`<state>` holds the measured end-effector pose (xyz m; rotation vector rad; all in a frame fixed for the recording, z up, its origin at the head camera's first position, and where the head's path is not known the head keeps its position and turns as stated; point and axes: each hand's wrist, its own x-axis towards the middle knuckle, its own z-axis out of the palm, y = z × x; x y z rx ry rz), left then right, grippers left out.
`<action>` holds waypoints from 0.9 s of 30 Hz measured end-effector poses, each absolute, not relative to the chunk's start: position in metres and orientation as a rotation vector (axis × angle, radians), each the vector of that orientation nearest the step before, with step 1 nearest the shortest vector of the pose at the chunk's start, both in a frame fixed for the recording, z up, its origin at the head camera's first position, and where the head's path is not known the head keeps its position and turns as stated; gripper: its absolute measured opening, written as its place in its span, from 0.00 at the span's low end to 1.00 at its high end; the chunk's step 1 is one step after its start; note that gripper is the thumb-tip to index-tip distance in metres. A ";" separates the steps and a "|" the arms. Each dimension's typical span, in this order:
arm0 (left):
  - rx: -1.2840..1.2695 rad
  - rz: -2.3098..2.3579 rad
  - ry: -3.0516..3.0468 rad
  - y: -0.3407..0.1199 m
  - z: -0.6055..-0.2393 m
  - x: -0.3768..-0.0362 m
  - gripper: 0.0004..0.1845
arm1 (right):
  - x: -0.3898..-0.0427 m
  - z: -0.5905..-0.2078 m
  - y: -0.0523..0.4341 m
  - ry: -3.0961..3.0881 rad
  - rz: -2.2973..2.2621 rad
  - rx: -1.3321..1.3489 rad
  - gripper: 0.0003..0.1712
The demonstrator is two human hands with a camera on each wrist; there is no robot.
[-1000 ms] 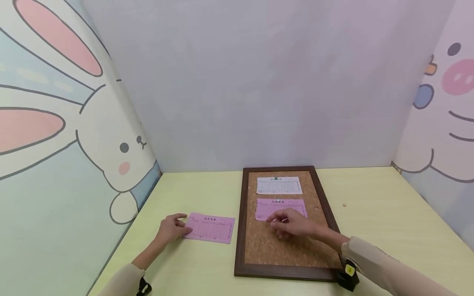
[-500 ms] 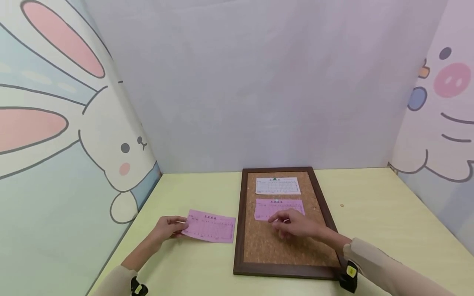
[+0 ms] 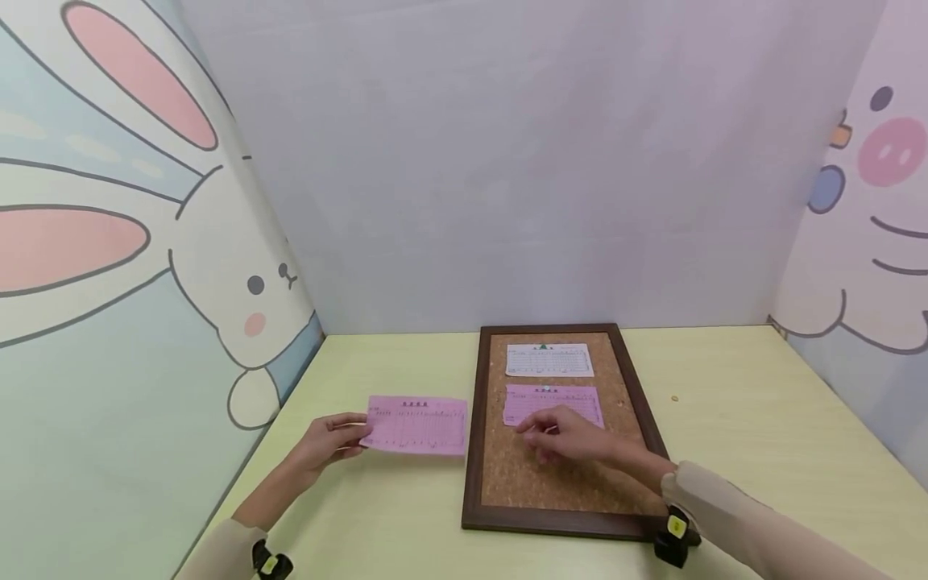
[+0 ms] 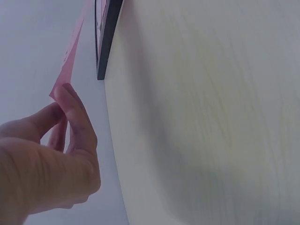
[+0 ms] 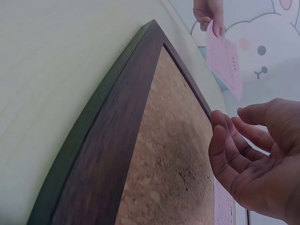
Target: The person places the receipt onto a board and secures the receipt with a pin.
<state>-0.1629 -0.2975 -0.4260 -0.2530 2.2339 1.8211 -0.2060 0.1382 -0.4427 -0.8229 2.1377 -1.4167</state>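
My left hand (image 3: pixel 326 443) pinches the left edge of a pink printed slip (image 3: pixel 416 427) between thumb and fingers. The left wrist view has the slip (image 4: pixel 69 61) lifted off the table, nearly edge-on. My right hand (image 3: pixel 569 435) hovers over the corkboard (image 3: pixel 507 483), fingers loosely bent, nothing visible between them in the right wrist view. Its fingertips overlap the lower edge of a second pink slip (image 3: pixel 522 400), which is fixed to the board by a pale pushpin (image 3: pixel 547 388). Above that, a white slip (image 3: pixel 548 362) hangs under a green pushpin (image 3: pixel 543 346).
The corkboard's dark wooden frame (image 3: pixel 474 451) lies flat on the pale yellow table (image 3: pixel 725 451). A small yellowish object (image 3: pixel 675 398) sits to the board's right. A grey wall (image 3: pixel 507 161) stands behind, with cartoon panels at both sides.
My left hand has raised the pink slip off the table and brought it up, level with the board's left edge. The right hand has stayed nearly still over the board.
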 end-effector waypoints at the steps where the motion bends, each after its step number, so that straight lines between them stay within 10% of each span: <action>1: -0.241 1.833 2.218 -0.295 -0.425 -0.163 0.21 | -0.206 -0.443 0.138 2.135 -1.419 -0.808 0.17; 27: -0.014 1.779 2.061 -0.205 -0.425 -0.187 0.23 | -0.199 -0.432 0.153 2.033 -1.675 -0.310 0.20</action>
